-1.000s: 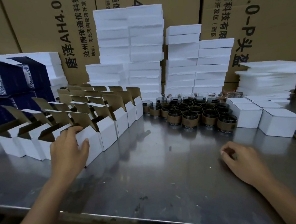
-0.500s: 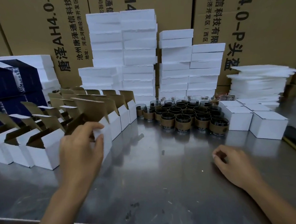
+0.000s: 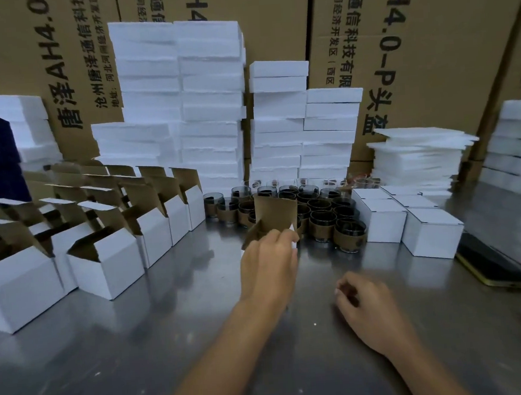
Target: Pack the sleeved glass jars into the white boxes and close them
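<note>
Rows of small white cardboard boxes (image 3: pixel 106 263) stand at the left of the frame on a brushed steel table (image 3: pixel 169 327). Their brown-lined lids are up, and the insides show only cardboard and shadow. Behind them, from upper left to centre, rise stacks of white foam slabs (image 3: pixel 182 110) against large brown printed cartons (image 3: pixel 427 46).

At centre, the left hand (image 3: pixel 268 264) grips one open white box with a raised brown flap (image 3: pixel 276 214), fingers curled over its near edge. The hand hides what the box contains. Just behind it sits the cluster of dark glass jars in brown paper sleeves (image 3: pixel 348 234), packed closely together and all outside the boxes.

At lower right of centre, the right hand (image 3: pixel 372 309) rests on the table with fingers loosely curled under, and nothing is visible in them. To the right of the jars stand several closed white boxes (image 3: pixel 431 234), with a dark phone (image 3: pixel 492 267) lying at the right edge.

Half a second earlier, the left hand was taking this box from the front row at the left. The box has since come across to the middle, in front of the jars. The right hand has kept its place and pose.
</note>
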`<state>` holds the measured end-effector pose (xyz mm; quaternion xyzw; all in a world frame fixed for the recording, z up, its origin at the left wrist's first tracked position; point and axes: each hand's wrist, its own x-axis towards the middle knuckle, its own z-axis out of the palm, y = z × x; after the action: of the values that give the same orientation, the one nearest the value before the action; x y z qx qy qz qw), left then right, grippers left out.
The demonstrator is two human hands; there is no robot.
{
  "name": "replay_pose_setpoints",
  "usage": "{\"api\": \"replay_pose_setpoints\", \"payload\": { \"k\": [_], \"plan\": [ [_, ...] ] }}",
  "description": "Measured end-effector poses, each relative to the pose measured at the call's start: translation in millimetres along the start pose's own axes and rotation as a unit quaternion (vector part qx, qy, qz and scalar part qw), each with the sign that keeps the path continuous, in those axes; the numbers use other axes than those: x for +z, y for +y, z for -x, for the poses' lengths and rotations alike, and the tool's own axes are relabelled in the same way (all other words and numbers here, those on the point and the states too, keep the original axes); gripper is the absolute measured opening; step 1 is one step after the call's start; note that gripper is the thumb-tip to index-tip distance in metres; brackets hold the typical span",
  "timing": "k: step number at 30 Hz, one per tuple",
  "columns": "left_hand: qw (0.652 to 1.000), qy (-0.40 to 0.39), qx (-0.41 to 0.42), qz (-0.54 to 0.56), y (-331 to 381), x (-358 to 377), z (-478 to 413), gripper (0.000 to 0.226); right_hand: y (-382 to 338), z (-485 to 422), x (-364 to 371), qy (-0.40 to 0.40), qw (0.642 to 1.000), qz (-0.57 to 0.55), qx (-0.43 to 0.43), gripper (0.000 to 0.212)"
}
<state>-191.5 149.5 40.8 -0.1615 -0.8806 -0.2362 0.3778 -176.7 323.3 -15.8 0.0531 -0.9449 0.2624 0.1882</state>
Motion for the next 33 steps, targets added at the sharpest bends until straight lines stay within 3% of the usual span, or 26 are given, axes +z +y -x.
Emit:
{"api": "replay_pose_setpoints", "payload": {
  "k": [7, 11, 16, 20, 25, 29, 33],
  "plan": [
    [0.995, -0.027, -0.011, -0.096, 11, 15, -8, 0.039, 5, -7, 4, 0.021, 1.000, 0.004, -0.022, 0.007],
    [0.996, -0.033, -0.032, -0.078, 16, 16, -10, 0.027, 9, -11, 8, 0.020, 0.999, -0.007, -0.028, 0.007],
    [0.989, 0.058, 0.095, -0.098, 9, 8, 3, 0.015, 14, -28, 12, 0.087, 0.982, -0.166, 0.025, 0.023],
    [0.989, 0.039, 0.146, -0.002, -6, 8, 20, 0.017, 20, -60, 10, 0.148, 0.965, -0.193, 0.095, 0.031],
    [0.978, -0.121, 0.054, 0.160, -22, 24, 33, 0.014, 33, -103, -6, 0.123, 0.979, -0.059, 0.155, 0.055],
    [0.962, -0.132, -0.019, 0.236, -32, 36, 31, 0.009, 50, -113, -7, 0.047, 0.981, 0.008, 0.187, 0.050],
    [0.950, -0.153, -0.041, 0.268, -33, 42, 30, 0.010, 58, -108, -3, 0.055, 0.987, 0.022, 0.147, 0.034]
  ]
}}
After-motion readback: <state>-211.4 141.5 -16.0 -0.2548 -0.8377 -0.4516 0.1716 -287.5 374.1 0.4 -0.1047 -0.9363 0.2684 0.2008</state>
